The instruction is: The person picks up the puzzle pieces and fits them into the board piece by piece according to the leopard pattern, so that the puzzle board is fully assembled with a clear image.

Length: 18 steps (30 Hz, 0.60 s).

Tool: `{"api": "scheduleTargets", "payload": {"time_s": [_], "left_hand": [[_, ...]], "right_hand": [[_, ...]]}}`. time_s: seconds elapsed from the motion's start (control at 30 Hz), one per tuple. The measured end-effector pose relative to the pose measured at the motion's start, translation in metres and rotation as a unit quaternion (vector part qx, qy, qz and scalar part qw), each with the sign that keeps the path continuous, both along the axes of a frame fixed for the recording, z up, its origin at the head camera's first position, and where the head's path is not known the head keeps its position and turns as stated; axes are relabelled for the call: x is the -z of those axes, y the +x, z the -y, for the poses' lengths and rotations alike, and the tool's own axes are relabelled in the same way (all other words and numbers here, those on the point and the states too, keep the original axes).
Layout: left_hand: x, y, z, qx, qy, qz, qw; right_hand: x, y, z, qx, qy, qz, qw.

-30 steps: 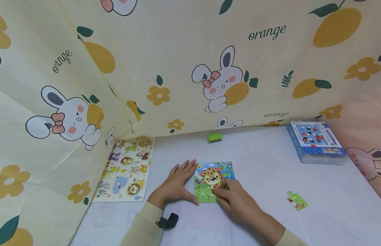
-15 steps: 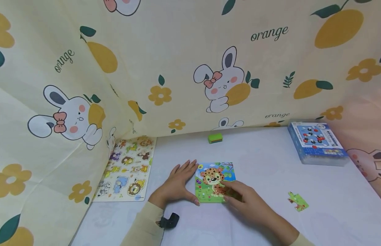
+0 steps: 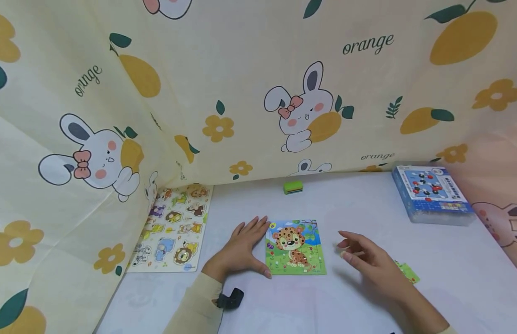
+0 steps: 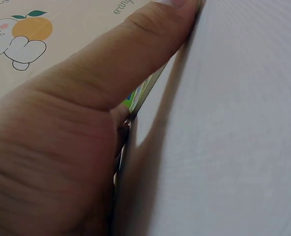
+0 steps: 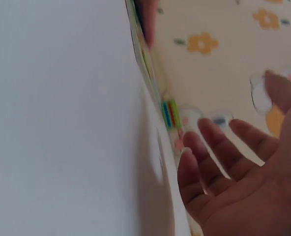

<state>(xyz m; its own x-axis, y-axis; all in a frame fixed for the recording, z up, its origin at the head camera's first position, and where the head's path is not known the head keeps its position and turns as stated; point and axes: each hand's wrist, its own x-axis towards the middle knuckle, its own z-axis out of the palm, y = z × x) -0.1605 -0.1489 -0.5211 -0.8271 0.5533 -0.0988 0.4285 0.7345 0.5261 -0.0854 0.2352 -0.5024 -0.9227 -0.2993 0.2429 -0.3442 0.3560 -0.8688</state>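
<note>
A square leopard jigsaw puzzle (image 3: 295, 247) lies on the white table in the head view, with a blue sky and green grass. My left hand (image 3: 242, 253) rests flat at its left edge, fingers straight, thumb stretched toward the near corner. To the right of the puzzle hovers my right hand (image 3: 369, 262), fingers loosely bent and holding nothing. Partly covered by that hand is a loose green puzzle piece (image 3: 409, 272). The right wrist view shows the right hand (image 5: 244, 167) with its fingers spread apart; in the left wrist view the left thumb (image 4: 130, 54) lies along the tabletop.
A white animal board (image 3: 171, 236) lies at the left beside the curtain. Near the back stands a small green block (image 3: 293, 187) with striped sides. A blue boxed set (image 3: 433, 195) sits at the back right. The printed curtain (image 3: 242, 93) hangs behind the table (image 3: 283, 306).
My right hand has left the puzzle's lower right area and moved right, now partly over the loose piece. The puzzle's right side is uncovered. The left hand has stayed in place.
</note>
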Motion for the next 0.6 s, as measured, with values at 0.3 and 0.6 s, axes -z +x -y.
{"api": "scheduleTargets", "payload": {"time_s": [0.3, 0.6], "left_hand": [[0.002, -0.001, 0.000, 0.003, -0.003, -0.002, 1.0000], [0.002, -0.001, 0.001, 0.004, -0.003, -0.004, 1.0000]], "right_hand": [[-0.007, 0.002, -0.060, 0.018, -0.056, 0.027, 0.9979], [0.000, 0.001, -0.107, 0.037, -0.044, 0.057, 0.9967]]}}
